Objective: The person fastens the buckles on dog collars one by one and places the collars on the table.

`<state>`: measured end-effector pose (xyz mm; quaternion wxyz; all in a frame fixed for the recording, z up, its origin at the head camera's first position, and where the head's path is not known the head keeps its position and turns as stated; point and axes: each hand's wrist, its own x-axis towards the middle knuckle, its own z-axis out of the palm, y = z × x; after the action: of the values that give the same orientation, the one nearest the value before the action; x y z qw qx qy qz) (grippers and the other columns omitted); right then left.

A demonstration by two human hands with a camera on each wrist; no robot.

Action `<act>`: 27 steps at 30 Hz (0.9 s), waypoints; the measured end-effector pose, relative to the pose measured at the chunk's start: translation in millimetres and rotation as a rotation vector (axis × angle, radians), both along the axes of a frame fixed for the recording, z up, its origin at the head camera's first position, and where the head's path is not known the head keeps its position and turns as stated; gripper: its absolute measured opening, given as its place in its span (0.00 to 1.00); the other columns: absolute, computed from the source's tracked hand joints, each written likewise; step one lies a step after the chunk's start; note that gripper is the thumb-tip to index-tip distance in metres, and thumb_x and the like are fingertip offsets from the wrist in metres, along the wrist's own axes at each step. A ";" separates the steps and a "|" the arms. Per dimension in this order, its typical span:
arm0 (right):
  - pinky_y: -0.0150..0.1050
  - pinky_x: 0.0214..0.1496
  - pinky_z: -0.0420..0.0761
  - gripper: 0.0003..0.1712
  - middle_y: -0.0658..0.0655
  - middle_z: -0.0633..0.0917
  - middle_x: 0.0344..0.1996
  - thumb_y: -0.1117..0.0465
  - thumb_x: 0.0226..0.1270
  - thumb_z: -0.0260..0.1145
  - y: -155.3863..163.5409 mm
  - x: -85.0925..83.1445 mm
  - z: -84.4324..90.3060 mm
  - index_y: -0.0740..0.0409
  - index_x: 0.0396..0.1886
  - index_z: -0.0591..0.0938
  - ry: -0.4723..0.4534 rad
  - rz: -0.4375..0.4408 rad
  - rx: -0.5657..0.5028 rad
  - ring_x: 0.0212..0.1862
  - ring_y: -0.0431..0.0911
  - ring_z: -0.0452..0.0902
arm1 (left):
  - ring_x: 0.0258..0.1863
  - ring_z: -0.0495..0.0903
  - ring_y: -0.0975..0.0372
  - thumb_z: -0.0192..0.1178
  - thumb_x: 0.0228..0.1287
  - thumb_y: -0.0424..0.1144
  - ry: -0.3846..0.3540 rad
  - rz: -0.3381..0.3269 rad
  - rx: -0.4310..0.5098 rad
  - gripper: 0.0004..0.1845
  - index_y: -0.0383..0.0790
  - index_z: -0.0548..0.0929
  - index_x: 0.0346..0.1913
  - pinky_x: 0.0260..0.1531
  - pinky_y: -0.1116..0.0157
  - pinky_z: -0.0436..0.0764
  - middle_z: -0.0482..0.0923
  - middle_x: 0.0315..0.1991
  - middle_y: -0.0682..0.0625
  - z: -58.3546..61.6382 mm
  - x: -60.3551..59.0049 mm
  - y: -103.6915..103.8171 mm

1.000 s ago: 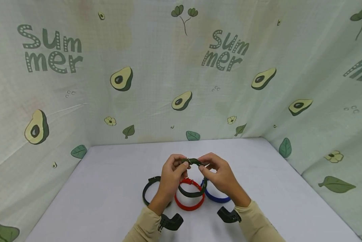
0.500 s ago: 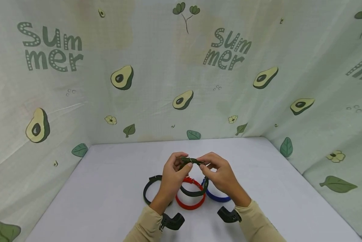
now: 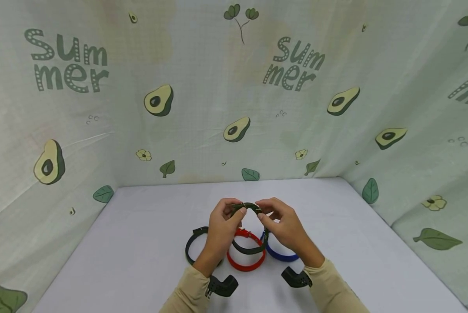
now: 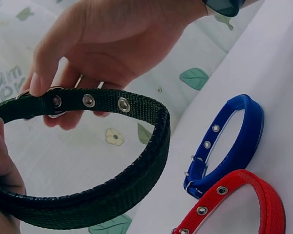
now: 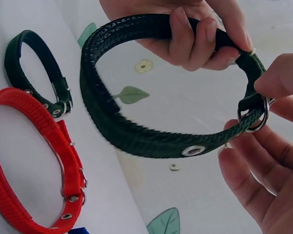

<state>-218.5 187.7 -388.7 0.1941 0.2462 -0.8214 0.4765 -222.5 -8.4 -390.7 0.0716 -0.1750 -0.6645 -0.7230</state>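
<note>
A dark green webbing pet collar [image 3: 248,251], closed into a loop, hangs between both hands above the table. My left hand [image 3: 220,224] pinches its upper strap on one side, and in the right wrist view that hand's curled fingers [image 5: 190,41] lie along the strap. Opposite, my right hand [image 3: 284,219] pinches the collar beside its metal ring [image 5: 260,122]. In the left wrist view the right thumb [image 4: 44,78] presses on the strap there. Metal eyelets [image 4: 123,104] dot the webbing. The strap arches up between the two hands.
On the white table [image 3: 148,243] lie a red collar [image 3: 245,268] under the hands, a blue collar [image 3: 282,257] to its right and another dark green collar [image 5: 12,61] on the left. A printed curtain [image 3: 195,148] stands behind.
The strap between my hands has gone from nearly straight half a second ago to an upward arch. My left hand has shifted slightly left; the collars on the table stay put.
</note>
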 end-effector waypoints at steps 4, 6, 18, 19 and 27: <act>0.38 0.42 0.83 0.22 0.48 0.83 0.42 0.61 0.68 0.69 -0.5 0.2 -2.0 0.49 0.61 0.79 -0.057 -0.011 0.022 0.43 0.42 0.81 | 0.28 0.73 0.58 0.63 0.71 0.38 -0.026 0.001 0.060 0.16 0.36 0.75 0.54 0.30 0.68 0.77 0.78 0.39 0.41 -1.0 -2.9 -2.2; 0.38 0.41 0.82 0.25 0.48 0.82 0.40 0.60 0.68 0.69 -1.1 0.2 -3.5 0.48 0.64 0.78 -0.105 -0.022 0.036 0.41 0.42 0.81 | 0.28 0.73 0.59 0.63 0.71 0.38 -0.043 -0.004 0.088 0.16 0.35 0.74 0.55 0.29 0.69 0.76 0.78 0.39 0.41 -1.4 -3.9 -3.3; 0.38 0.25 0.80 0.09 0.50 0.84 0.27 0.57 0.70 0.67 5.2 -2.4 -15.9 0.57 0.43 0.86 -0.320 -0.032 0.053 0.23 0.45 0.79 | 0.28 0.73 0.60 0.63 0.71 0.38 -0.084 -0.002 0.117 0.16 0.35 0.74 0.55 0.28 0.70 0.75 0.79 0.39 0.39 -4.2 -8.9 -3.8; 0.39 0.23 0.79 0.08 0.52 0.84 0.27 0.58 0.71 0.66 5.9 -2.2 -16.1 0.57 0.42 0.85 -0.342 -0.029 0.033 0.22 0.47 0.79 | 0.28 0.73 0.60 0.63 0.71 0.38 -0.081 -0.008 0.109 0.16 0.36 0.74 0.55 0.28 0.70 0.75 0.79 0.39 0.39 -4.8 -9.1 -3.4; 0.38 0.18 0.78 0.10 0.63 0.84 0.28 0.57 0.72 0.66 10.3 -1.5 -19.1 0.60 0.41 0.84 -0.428 -0.058 -0.073 0.18 0.52 0.79 | 0.29 0.79 0.58 0.64 0.70 0.37 -0.070 -0.020 0.024 0.15 0.36 0.75 0.54 0.29 0.69 0.78 0.79 0.36 0.42 -8.6 -10.0 -3.5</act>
<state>-220.0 197.9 -407.8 0.0378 0.1087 -0.8327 0.5416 -232.5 -12.0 -399.3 0.0431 -0.1553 -0.6559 -0.7374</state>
